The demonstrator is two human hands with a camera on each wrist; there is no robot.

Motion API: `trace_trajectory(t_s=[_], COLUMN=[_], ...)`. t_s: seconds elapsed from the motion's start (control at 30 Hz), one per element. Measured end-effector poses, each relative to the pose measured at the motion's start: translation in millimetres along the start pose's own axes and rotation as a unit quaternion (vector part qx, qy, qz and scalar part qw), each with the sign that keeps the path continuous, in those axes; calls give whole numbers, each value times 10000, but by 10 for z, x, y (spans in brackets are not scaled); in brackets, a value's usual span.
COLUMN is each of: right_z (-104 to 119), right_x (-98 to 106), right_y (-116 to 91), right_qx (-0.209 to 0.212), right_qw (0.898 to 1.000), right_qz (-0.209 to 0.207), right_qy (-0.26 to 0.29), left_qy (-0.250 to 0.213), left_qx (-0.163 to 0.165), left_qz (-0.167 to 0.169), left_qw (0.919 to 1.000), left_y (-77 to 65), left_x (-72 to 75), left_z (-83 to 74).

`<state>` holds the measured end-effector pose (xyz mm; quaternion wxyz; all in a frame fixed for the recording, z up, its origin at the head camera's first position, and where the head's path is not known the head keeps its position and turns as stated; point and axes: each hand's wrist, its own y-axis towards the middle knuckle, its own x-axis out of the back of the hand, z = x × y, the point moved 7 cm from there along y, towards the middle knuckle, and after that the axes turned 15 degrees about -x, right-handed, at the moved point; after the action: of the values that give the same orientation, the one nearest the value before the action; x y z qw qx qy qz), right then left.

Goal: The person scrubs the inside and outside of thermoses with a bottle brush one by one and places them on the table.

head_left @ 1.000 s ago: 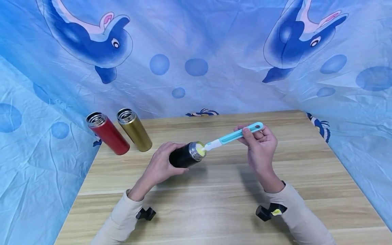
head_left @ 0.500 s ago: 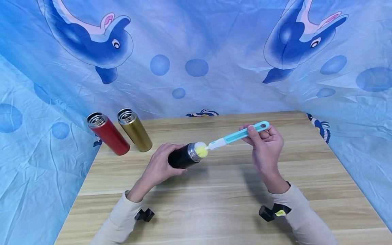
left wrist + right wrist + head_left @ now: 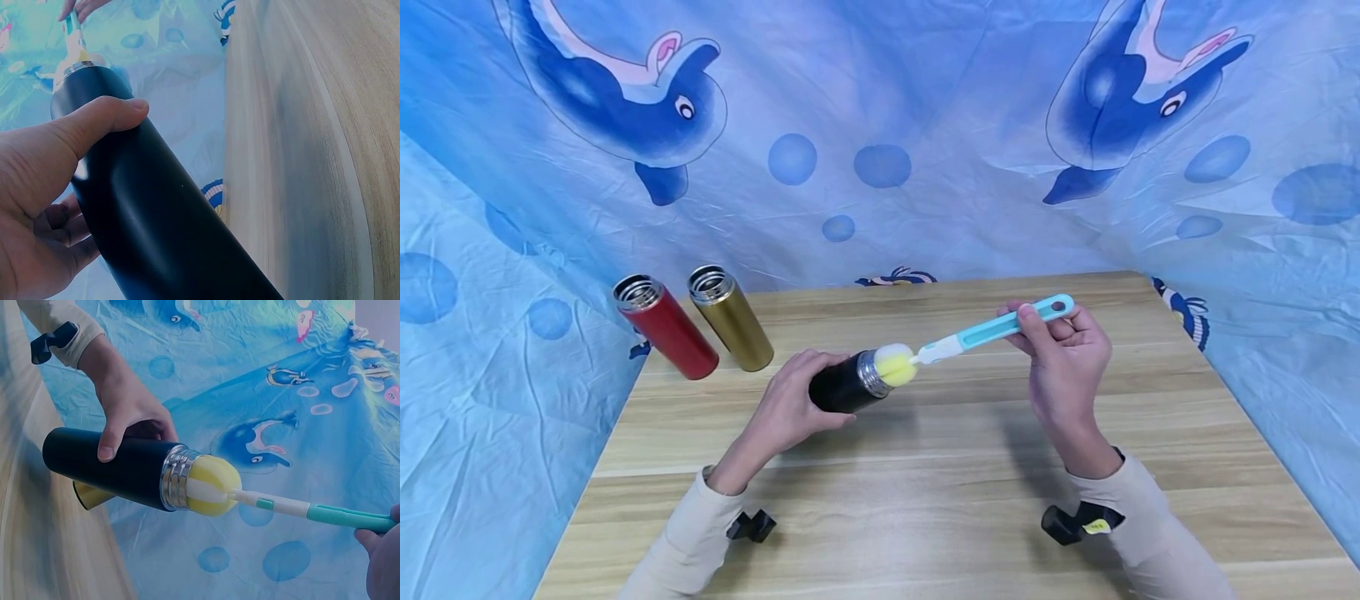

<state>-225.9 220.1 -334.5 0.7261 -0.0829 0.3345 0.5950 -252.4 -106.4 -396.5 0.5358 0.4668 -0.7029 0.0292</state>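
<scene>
A black thermos bottle (image 3: 841,386) lies tilted in my left hand (image 3: 790,402), its steel-rimmed mouth turned to the right. In the left wrist view the thumb and fingers wrap round the black body (image 3: 144,187). My right hand (image 3: 1067,375) pinches the turquoise handle of a bottle brush (image 3: 985,331). The brush's yellow and white sponge head (image 3: 214,485) bulges out of the bottle's mouth in the right wrist view; its inner end is hidden inside the neck. Only part of the right hand (image 3: 384,556) shows there, at the right edge.
On the table's (image 3: 925,517) back left stand a red bottle (image 3: 667,327) and a gold bottle (image 3: 730,318), both without lids. A blue dolphin-print sheet (image 3: 955,167) hangs behind the table and along its sides.
My right hand has drawn the brush to the right, and more of the sponge head now shows outside the bottle's mouth. The left hand and bottle have shifted very slightly left.
</scene>
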Motion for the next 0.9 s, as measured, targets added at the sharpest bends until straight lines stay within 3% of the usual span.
trace_trajectory(t_s=[0.9], right_z=[152], right_x=[54], right_y=[-9], right_qx=[158], right_qw=[9974], right_qz=[132], right_qy=[693], left_qy=[21], left_qx=[88], left_qz=[-85], left_qw=[9999], left_y=[-39], left_x=[56], left_z=[15])
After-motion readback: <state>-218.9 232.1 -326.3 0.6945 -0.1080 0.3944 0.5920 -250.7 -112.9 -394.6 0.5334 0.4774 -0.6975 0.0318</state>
